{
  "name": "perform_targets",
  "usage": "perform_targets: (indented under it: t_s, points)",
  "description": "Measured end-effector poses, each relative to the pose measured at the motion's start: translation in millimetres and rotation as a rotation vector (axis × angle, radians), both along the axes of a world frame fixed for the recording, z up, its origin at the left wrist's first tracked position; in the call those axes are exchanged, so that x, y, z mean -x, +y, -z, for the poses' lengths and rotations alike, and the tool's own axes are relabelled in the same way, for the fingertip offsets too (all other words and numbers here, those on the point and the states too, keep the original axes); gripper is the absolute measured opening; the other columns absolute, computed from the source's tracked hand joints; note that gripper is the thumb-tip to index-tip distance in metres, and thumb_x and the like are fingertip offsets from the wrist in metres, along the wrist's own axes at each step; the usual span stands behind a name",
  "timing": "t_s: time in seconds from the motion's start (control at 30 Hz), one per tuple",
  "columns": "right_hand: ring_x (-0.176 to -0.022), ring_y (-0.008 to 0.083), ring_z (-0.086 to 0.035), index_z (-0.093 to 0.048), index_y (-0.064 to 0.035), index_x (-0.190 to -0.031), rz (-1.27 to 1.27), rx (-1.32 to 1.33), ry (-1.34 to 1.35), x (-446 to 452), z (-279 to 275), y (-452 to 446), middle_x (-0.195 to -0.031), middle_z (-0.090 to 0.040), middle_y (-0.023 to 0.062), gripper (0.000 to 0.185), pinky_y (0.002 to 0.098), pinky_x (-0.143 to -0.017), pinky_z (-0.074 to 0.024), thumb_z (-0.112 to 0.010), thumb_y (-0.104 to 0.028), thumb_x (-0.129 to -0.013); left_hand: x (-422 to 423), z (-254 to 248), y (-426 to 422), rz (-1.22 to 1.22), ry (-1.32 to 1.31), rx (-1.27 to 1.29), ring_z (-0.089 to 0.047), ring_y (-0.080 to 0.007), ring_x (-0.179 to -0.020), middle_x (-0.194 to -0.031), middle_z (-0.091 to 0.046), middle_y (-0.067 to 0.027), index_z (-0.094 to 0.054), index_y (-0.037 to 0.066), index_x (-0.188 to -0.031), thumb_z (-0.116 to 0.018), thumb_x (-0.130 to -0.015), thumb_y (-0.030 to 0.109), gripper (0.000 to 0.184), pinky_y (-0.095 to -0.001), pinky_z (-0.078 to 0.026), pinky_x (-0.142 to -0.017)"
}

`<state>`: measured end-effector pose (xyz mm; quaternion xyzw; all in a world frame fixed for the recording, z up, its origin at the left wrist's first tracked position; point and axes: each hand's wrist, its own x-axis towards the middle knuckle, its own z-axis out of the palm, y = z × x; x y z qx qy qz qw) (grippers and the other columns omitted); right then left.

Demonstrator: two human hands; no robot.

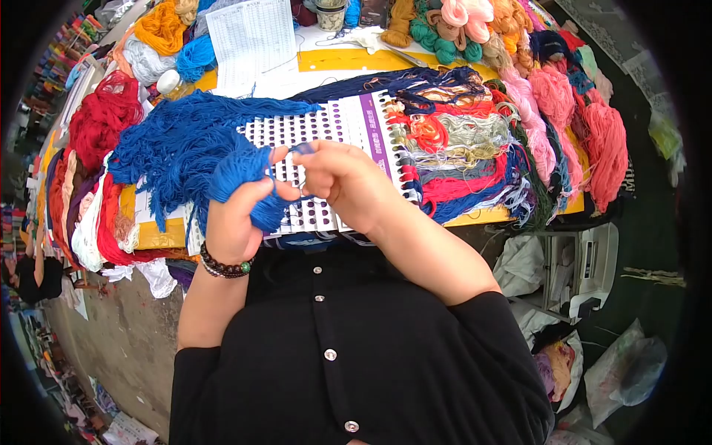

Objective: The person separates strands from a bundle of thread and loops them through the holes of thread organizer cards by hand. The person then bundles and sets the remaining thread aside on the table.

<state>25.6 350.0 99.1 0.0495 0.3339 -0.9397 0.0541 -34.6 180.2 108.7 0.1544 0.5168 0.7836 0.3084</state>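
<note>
My left hand (241, 215), with a beaded bracelet at its wrist, is closed round a skein of blue thread (241, 172) above the table's front edge. Close beside it, my right hand (337, 174) is pinched, with a bit of blue thread at its fingertips. Under both hands lies a white card punched with rows of holes (348, 122), bearing a purple printed strip. A large heap of blue thread (174, 144) spreads over the card's left side. Multicoloured threads (460, 148) hang from the holes along its right edge.
Red skeins (107, 119) lie at the left and pink skeins (601, 148) at the right. Scissors (406, 56), a printed sheet (252, 41), a small jar (170, 83) and a cup (331, 15) are at the back. Plastic bags (627, 363) rest on the floor at right.
</note>
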Motion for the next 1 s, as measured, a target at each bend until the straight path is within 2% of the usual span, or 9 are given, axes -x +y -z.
perform_targets:
  t_s: [0.03, 0.07, 0.13, 0.23, 0.4, 0.5, 0.6, 0.67, 1.0]
  points:
    - [-0.056, 0.0064, -0.049, -0.061, -0.0016, -0.087, 0.036, -0.079, -0.1, -2.7, -6.8, -9.9, -0.06, -0.05, -0.0019, 0.008, 0.0195, -0.061, -0.0426, -0.061, -0.008, -0.081, -4.2, -1.9, 3.7, -0.01, 0.006, 0.027, -0.063, -0.0204, -0.083, -0.103, -0.062, -0.0127, -0.055, -0.006, -0.114, -0.048, -0.079, -0.002, 0.036, -0.0311, -0.048, -0.081]
    - [-0.057, 0.006, -0.05, -0.061, -0.0005, -0.088, 0.052, -0.143, -0.104, -3.5, -6.9, -15.5, -0.062, -0.053, -0.0008, 0.01, 0.019, -0.061, -0.0421, -0.061, -0.008, -0.081, -7.6, -0.5, 7.2, -0.078, 0.112, 0.055, -0.06, -0.0186, -0.093, -0.109, -0.061, -0.0123, -0.055, -0.006, -0.116, -0.048, -0.079, -0.003, 0.037, -0.0294, -0.046, -0.085]
    - [-0.061, 0.0066, -0.053, -0.062, 0.0007, -0.088, 0.061, -0.251, -0.058, -1.7, 1.7, -19.3, -0.069, -0.06, 0.0032, 0.012, 0.0191, -0.062, -0.042, -0.063, -0.009, -0.081, -8.2, 1.8, 7.8, -0.079, 0.12, 0.074, -0.059, -0.0179, -0.097, -0.11, -0.061, -0.0124, -0.055, -0.005, -0.116, -0.048, -0.079, -0.003, 0.037, -0.029, -0.045, -0.087]
    - [-0.062, 0.0074, -0.054, -0.062, 0.0005, -0.088, 0.063, -0.346, -0.046, -2.2, 4.2, -19.4, -0.069, -0.059, 0.0031, 0.012, 0.0205, -0.062, -0.0429, -0.063, -0.009, -0.081, -9.4, 3.5, 6.5, -0.078, 0.126, 0.095, -0.057, -0.0175, -0.102, -0.111, -0.061, -0.0127, -0.056, -0.005, -0.115, -0.048, -0.079, -0.004, 0.037, -0.0288, -0.044, -0.089]
    - [-0.063, 0.0078, -0.055, -0.062, 0.0003, -0.09, 0.096, -0.24, -0.076, -5.0, 1.4, -20.5, -0.07, -0.061, 0.0035, 0.012, 0.0215, -0.064, -0.0439, -0.064, -0.009, -0.081, -7.3, 0.0, 4.5, -0.037, -0.026, 0.019, -0.057, -0.018, -0.102, -0.113, -0.06, -0.0137, -0.057, -0.005, -0.113, -0.049, -0.078, -0.006, 0.035, -0.0293, -0.045, -0.089]
    - [-0.064, 0.0082, -0.056, -0.063, 0.0003, -0.09, 0.102, -0.189, -0.064, -6.8, 0.0, -20.1, -0.072, -0.062, 0.004, 0.013, 0.0216, -0.065, -0.0443, -0.064, -0.008, -0.081, -7.0, 1.2, 4.6, -0.053, -0.056, -0.012, -0.059, -0.0171, -0.098, -0.109, -0.062, -0.0126, -0.059, -0.005, -0.109, -0.053, -0.08, -0.004, 0.029, -0.0283, -0.046, -0.086]
    - [-0.066, 0.0088, -0.057, -0.063, 0.0, -0.088, 0.107, -0.199, -0.048, -6.1, 4.6, -21.7, -0.073, -0.063, 0.0047, 0.011, 0.0217, -0.066, -0.0445, -0.064, -0.008, -0.081, -7.2, 9.2, 3.7, -0.093, 0.048, 0.076, -0.059, -0.0163, -0.092, -0.104, -0.062, -0.011, -0.058, -0.005, -0.11, -0.053, -0.084, 0.002, 0.028, -0.028, -0.045, -0.084]
    - [-0.067, 0.0092, -0.058, -0.064, -0.0001, -0.087, 0.115, -0.221, -0.043, -5.9, 5.7, -22.0, -0.073, -0.063, 0.0051, 0.01, 0.0217, -0.066, -0.0447, -0.064, -0.008, -0.081, -5.6, 13.3, 2.7, -0.143, 0.119, 0.12, -0.059, -0.014, -0.084, -0.099, -0.064, -0.0093, -0.06, -0.004, -0.106, -0.055, -0.087, 0.005, 0.022, -0.0255, -0.046, -0.076]
    - [-0.067, 0.0095, -0.056, -0.062, -0.0009, -0.079, 0.096, -0.201, -0.081, -6.2, -4.2, -22.2, -0.071, -0.062, 0.0051, 0.008, 0.0215, -0.065, -0.0425, -0.063, -0.008, -0.08, -15.1, 9.4, 11.4, -0.271, 0.268, 0.126, -0.055, -0.0109, -0.076, -0.085, -0.061, -0.0047, -0.061, -0.001, -0.094, -0.053, -0.09, 0.01, 0.014, -0.0245, -0.044, -0.071]
